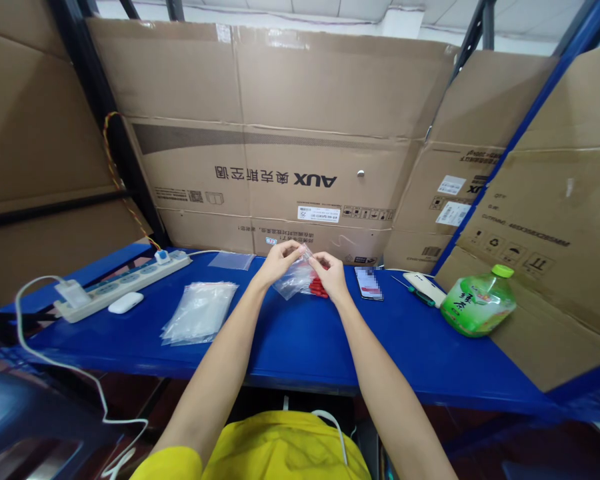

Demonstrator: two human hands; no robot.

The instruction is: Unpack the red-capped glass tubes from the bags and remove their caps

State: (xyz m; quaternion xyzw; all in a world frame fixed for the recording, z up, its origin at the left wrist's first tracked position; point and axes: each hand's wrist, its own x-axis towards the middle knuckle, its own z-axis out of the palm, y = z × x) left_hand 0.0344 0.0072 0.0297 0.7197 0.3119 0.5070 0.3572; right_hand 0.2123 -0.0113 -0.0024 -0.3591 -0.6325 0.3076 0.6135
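Note:
Both hands pinch the top edge of a clear plastic zip bag (291, 283) above the blue tabletop. My left hand (279, 261) grips the bag's edge from the left, fingers closed. Close beside it, my right hand (331, 272) is closed on the same edge from the right. Several red-handled items (318, 287) lie just below my right hand; whether they are inside the bag or behind it I cannot tell. To the left of my arms rests a stack of clear zip bags (200, 312).
A flat clear bag (231, 261) lies at the back. On the left are a power strip (130, 283) and a white case (125, 303). Toward the right are a phone (369, 283), a screwdriver (421, 295) and a green bottle (477, 305). Cardboard (280, 87) walls the back.

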